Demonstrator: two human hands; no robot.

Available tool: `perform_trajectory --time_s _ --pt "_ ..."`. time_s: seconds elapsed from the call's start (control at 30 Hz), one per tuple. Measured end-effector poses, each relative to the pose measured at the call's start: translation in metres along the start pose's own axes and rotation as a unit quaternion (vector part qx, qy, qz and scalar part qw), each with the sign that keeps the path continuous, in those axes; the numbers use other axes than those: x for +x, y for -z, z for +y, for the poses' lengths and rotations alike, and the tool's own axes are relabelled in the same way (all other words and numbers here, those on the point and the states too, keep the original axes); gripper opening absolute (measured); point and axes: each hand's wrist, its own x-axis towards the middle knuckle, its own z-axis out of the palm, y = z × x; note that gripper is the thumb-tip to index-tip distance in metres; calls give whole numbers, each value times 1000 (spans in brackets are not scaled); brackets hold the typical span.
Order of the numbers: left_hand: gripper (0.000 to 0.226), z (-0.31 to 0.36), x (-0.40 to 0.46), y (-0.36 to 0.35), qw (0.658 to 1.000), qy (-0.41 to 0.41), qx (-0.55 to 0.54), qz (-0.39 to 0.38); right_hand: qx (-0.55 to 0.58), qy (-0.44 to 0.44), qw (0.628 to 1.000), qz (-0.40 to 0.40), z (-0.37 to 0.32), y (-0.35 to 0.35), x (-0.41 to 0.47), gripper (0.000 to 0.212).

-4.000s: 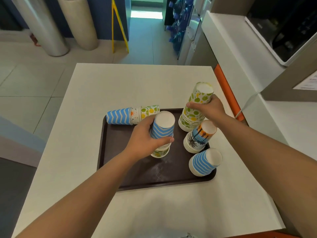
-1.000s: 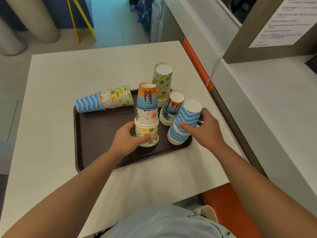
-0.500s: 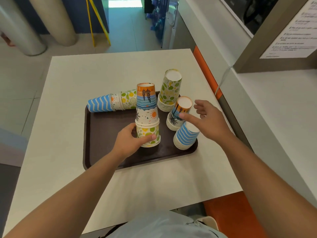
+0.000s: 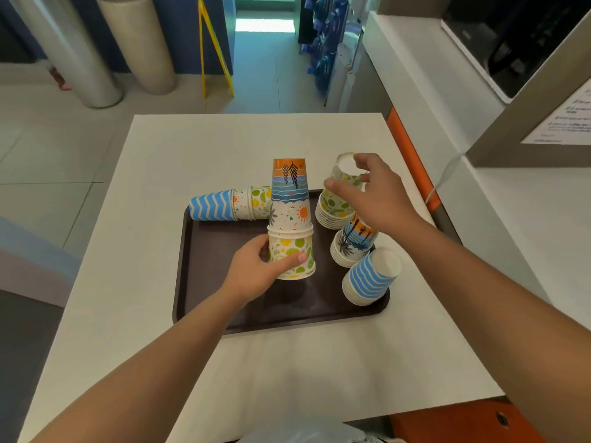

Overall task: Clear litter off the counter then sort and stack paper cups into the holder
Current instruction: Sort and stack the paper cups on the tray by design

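Table (image 4: 160,298) is carrying the brown tray (image 4: 224,302) of cup stacks. My left hand (image 4: 252,273) is gripping the tall mixed stack (image 4: 290,219); my right hand (image 4: 374,193) is closing on the lemon stack (image 4: 334,203), crowding the palm stack (image 4: 350,247) and striped stack (image 4: 371,278). Three cups (image 4: 230,204) are lying sideways behind.

The right hand (image 4: 374,199) is off the blue-striped cup stack (image 4: 371,278) at the tray's (image 4: 224,314) near right corner and now reaches to the fruit-print stack (image 4: 335,203) by the far right edge, thumb and fingers closing round its top cup. Since four seconds ago, the stack under the left hand (image 4: 256,273) is taller, topped with sun-print and orange cups.
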Motion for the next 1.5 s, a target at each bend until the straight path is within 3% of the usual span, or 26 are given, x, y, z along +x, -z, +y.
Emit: perform_trajectory --time_s 0.17,0.3,0.37,0.97,1.2,1.33,1.5 --pt "63 15 -3 4 996 -30 -73 -32 103 -42 991 -71 -21 -27 -5 85" --pt "59 30 -8 3 992 -43 -93 -69 197 -54 972 -116 -22 -35 -2 31" --pt "57 35 -10 2 991 -42 -101 -77 204 -49 971 -114 -21 -34 0 24" --pt "47 28 -18 -3 980 -20 -129 -152 283 -86 951 -84 -8 -22 -7 17" --pt "39 25 -21 -4 986 -25 -90 -136 270 -80 958 -59 -8 -24 -14 14" --pt "49 24 -23 -1 985 -24 -104 -139 269 -77 959 -54 -8 -25 -16 13" --pt "46 24 -24 -1 981 -23 -126 -147 276 -77 957 -51 -7 -24 -17 16"
